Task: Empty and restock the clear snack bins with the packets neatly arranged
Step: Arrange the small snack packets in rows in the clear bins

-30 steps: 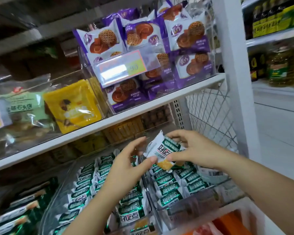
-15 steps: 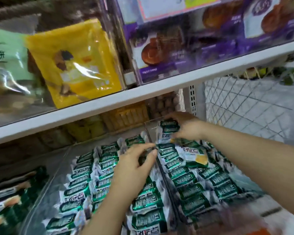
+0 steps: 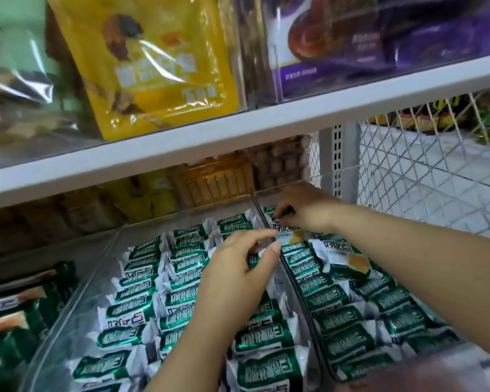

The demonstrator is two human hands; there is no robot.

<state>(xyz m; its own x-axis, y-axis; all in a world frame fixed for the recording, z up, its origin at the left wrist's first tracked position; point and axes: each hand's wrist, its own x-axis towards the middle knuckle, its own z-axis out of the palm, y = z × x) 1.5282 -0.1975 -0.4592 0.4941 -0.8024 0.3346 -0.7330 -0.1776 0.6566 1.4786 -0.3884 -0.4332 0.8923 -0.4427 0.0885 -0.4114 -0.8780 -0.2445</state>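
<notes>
Two clear bins stand side by side on the lower shelf, both holding rows of green-and-white snack packets. My right hand (image 3: pixel 303 207) reaches to the far end of the right bin (image 3: pixel 327 360) and pinches a green-and-white packet (image 3: pixel 287 232) standing there. My left hand (image 3: pixel 238 278) hovers over the back of the left bin (image 3: pixel 68 329), fingers loosely curled and holding nothing, with its fingertips near the divider between the bins. Another packet (image 3: pixel 348 257) lies flat, face up, on the right bin's rows.
A white shelf board (image 3: pixel 238 134) runs just above the bins and leaves little headroom. On it sit a yellow bag (image 3: pixel 153 66) and purple packets (image 3: pixel 379 43). A wire mesh panel (image 3: pixel 430 171) closes the right side. Dark green packets (image 3: pixel 20 312) lie at far left.
The view has moved in close to the lower shelf. My right hand carried the packet from in front of the bins down to the far end of the right bin. My left hand stayed over the left bin.
</notes>
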